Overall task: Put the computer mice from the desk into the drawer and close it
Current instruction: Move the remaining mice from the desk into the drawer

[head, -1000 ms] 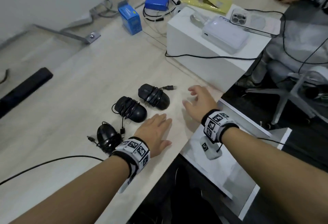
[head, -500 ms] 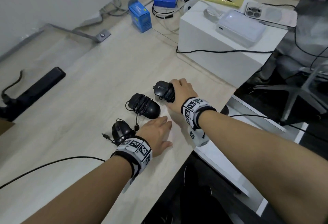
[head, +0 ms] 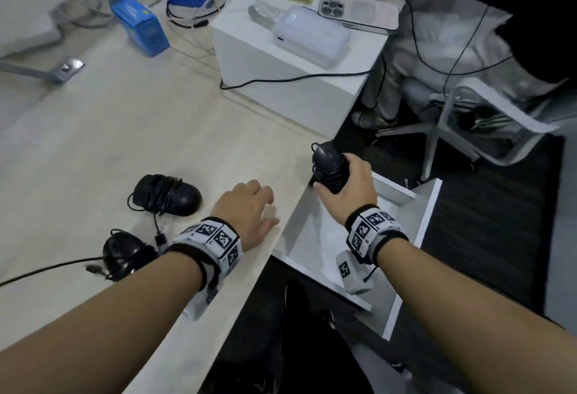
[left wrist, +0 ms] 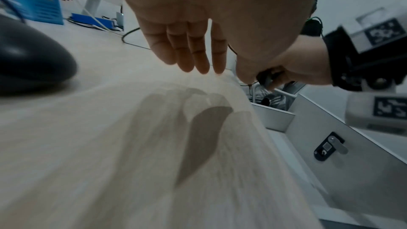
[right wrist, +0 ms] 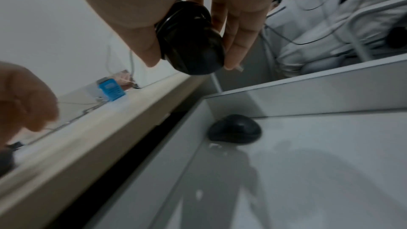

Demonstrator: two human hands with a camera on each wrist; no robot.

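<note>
My right hand [head: 343, 179] grips a black mouse [head: 330, 168] with its cable wound round it, held above the far corner of the open white drawer [head: 427, 215]. The right wrist view shows the held mouse [right wrist: 193, 41] between thumb and fingers, and another black mouse [right wrist: 235, 129] lying in the drawer's corner. Two more cable-wrapped mice stay on the desk: one [head: 168, 195] left of my left hand, one [head: 123, 251] nearer, by my left wrist. My left hand [head: 249, 212] lies flat and open near the desk edge, fingers straight [left wrist: 189, 50].
A white box [head: 281, 59] with a white device and a phone on it stands at the desk's back right. Blue boxes [head: 140, 26] and cables lie behind. Another person sits on a white chair [head: 487, 118] right of the drawer.
My right hand took hold of the far mouse on the desk, lifted it and carried it right, out over the open drawer. The left hand stayed flat near the desk edge.
</note>
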